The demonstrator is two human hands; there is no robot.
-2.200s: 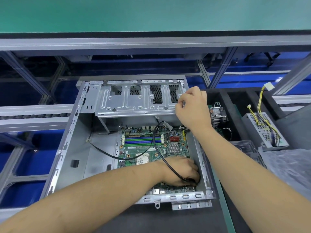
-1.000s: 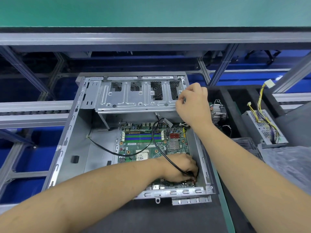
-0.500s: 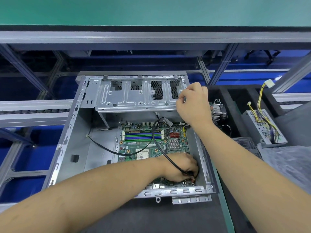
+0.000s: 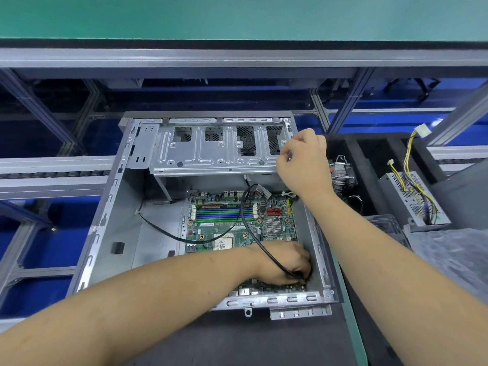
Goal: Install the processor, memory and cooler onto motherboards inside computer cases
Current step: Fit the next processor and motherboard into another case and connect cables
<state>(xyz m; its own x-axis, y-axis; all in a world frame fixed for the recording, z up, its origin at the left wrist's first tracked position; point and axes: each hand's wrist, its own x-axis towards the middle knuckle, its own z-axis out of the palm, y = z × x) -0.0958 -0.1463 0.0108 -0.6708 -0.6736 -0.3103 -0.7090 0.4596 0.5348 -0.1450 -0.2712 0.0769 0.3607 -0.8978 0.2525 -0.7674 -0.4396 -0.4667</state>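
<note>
Black cable [image 4: 266, 249] pinched – left hand [image 4: 284, 262] | right hand [image 4: 303, 159] grips drive cage [image 4: 211, 149] | cooler [image 4: 342, 175] beside

Factory assembly line (roller conveyor [image 4: 52, 173])

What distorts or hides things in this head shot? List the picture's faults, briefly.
Head view: wide-angle bending bows the conveyor rail and stretches both forearms at the edges; even overhead light, soft glare on the drive cage; the left hand shadows and hides the black cable end near the motherboard corner; the right hand covers the cage's right end.
</note>
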